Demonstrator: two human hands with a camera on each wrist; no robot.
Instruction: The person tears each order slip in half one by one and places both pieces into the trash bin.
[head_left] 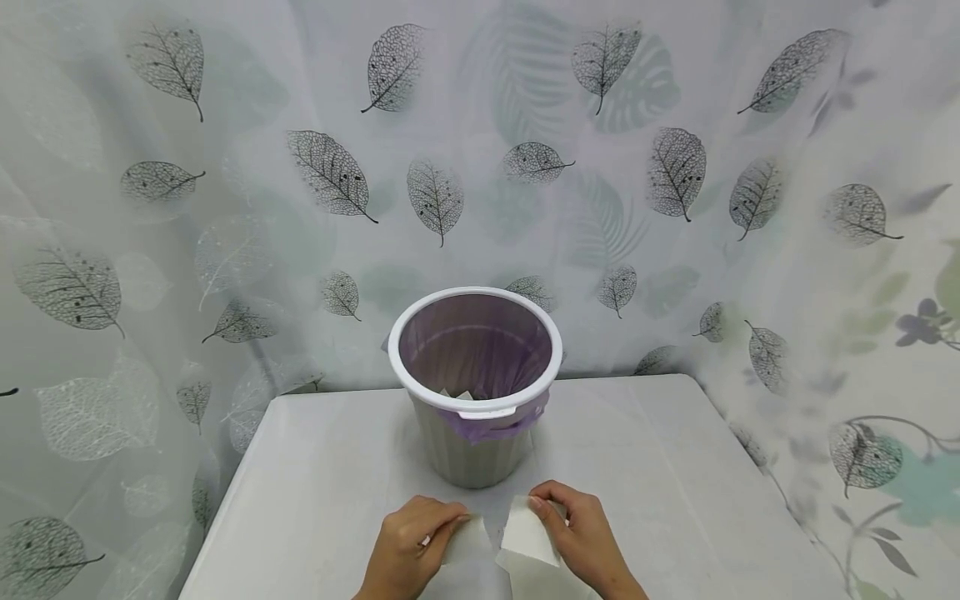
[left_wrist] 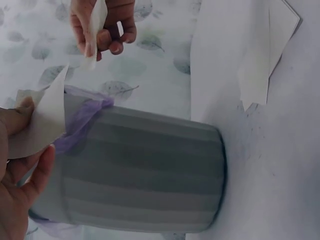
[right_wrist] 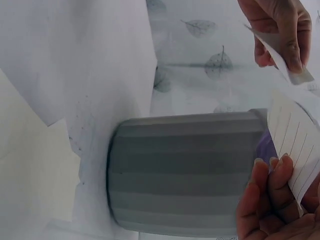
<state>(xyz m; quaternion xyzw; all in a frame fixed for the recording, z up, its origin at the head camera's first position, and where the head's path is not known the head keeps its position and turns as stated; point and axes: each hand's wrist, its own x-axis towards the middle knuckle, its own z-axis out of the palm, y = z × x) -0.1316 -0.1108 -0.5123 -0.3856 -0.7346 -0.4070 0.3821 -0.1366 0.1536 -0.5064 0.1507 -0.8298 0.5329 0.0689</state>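
My left hand [head_left: 416, 537] pinches a torn piece of pale paper [head_left: 469, 542] between thumb and fingers. A second torn piece of paper [head_left: 528, 532] is pinched in my right hand [head_left: 588, 537], a short gap to the right of the first. Printed lines show on the right hand's lined paper [right_wrist: 296, 145] in the right wrist view. Both hands are in front of a grey waste bin [head_left: 472, 454] with a white rim. Below the right hand, more paper sheets [head_left: 543, 581] with a ragged edge lie on the table.
The bin stands on the white-covered table [head_left: 322, 492], lined with a purple bag [head_left: 483, 429]. A few paper scraps [head_left: 465, 396] lie inside it. Leaf-patterned curtain [head_left: 465, 108] hangs behind the table and along both sides.
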